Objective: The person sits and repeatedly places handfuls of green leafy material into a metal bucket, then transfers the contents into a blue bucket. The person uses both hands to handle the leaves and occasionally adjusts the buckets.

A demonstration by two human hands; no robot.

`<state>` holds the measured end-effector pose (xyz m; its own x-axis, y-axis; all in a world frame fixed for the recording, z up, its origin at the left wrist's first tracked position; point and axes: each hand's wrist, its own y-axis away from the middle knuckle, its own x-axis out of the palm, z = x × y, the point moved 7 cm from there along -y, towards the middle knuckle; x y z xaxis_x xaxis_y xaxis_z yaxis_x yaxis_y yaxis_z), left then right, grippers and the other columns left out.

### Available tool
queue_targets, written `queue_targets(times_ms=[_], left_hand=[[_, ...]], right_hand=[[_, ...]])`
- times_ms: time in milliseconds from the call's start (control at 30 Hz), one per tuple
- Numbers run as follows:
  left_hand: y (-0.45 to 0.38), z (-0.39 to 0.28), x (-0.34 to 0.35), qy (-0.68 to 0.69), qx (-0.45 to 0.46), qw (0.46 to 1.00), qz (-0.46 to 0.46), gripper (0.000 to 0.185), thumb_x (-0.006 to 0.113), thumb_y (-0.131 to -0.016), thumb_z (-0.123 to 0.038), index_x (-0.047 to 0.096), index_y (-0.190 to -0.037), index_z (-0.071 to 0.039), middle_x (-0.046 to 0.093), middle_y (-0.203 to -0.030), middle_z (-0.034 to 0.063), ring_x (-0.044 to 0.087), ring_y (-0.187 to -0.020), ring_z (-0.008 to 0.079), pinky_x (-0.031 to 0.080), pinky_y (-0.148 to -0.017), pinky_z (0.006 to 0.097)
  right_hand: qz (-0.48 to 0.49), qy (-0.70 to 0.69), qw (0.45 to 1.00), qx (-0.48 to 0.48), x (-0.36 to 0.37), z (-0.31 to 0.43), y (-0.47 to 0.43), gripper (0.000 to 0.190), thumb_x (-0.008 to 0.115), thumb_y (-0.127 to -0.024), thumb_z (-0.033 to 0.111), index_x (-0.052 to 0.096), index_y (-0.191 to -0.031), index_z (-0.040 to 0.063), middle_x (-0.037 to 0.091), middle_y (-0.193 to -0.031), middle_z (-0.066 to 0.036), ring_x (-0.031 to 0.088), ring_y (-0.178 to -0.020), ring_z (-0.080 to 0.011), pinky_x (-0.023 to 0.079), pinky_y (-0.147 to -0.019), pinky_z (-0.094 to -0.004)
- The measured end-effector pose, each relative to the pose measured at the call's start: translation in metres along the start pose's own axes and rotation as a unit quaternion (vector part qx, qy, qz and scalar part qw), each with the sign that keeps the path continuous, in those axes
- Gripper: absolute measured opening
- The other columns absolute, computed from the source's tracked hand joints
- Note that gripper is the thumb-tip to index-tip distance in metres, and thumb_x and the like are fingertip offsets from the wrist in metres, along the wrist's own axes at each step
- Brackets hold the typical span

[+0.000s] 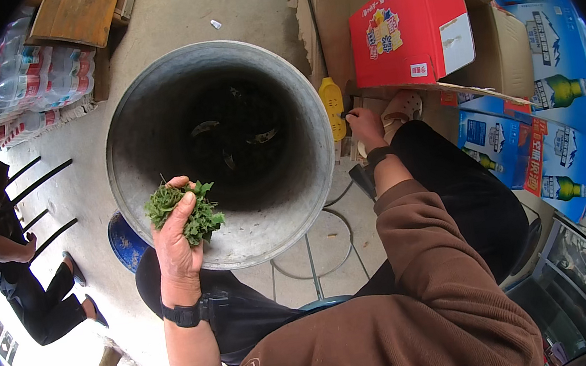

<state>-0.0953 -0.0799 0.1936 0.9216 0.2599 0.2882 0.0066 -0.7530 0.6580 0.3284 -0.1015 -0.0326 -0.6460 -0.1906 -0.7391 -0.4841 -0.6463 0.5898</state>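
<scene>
My left hand (179,246) grips a bunch of leafy greens (195,217) over the near left rim of a large round metal drum (125,135). Deep inside the drum it is dark, with several curved shiny pieces (262,136) that look like blades. To the right of the drum lies a yellow power strip (332,107). My right hand (367,125) reaches to its side, fingers closed on a small black plug (344,114) that touches the strip. Whether the plug is fully seated cannot be seen.
Beer cartons (550,47) and an opened red cardboard box (400,27) stand at the right. Shrink-wrapped bottles (44,76) are stacked at the left. A person (24,271) sits at the far left. A blue round container (127,241) and a cable (315,21) lie beside the drum.
</scene>
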Motion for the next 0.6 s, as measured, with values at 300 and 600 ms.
queue_targets(times_ms=[300, 600], left_hand=[[0.0, -0.001, 0.001, -0.003, -0.002, 1.0, 0.006, 0.031, 0.068, -0.089, -0.006, 0.062, -0.12, -0.006, 0.065, -0.106, 0.0035, 0.061, -0.091, 0.0147, 0.052, -0.081, 0.0266], [0.001, -0.001, 0.003, 0.002, -0.006, 1.0, -0.001, 0.03, 0.071, -0.086, -0.004, 0.064, -0.115, -0.005, 0.065, -0.103, 0.0046, 0.062, -0.092, 0.0144, 0.051, -0.08, 0.0265]], right_hand=[[-0.036, 0.029, 0.999, 0.005, 0.001, 0.016, 0.01, 0.026, 0.059, -0.086, 0.028, 0.072, -0.105, 0.014, 0.07, -0.106, -0.014, 0.064, -0.103, -0.0342, 0.051, -0.085, -0.0441], [0.018, -0.121, 0.992, 0.028, 0.004, -0.024, -0.011, 0.025, 0.063, -0.085, 0.027, 0.073, -0.097, 0.008, 0.071, -0.075, -0.009, 0.069, -0.07, -0.0207, 0.052, -0.067, -0.0358]])
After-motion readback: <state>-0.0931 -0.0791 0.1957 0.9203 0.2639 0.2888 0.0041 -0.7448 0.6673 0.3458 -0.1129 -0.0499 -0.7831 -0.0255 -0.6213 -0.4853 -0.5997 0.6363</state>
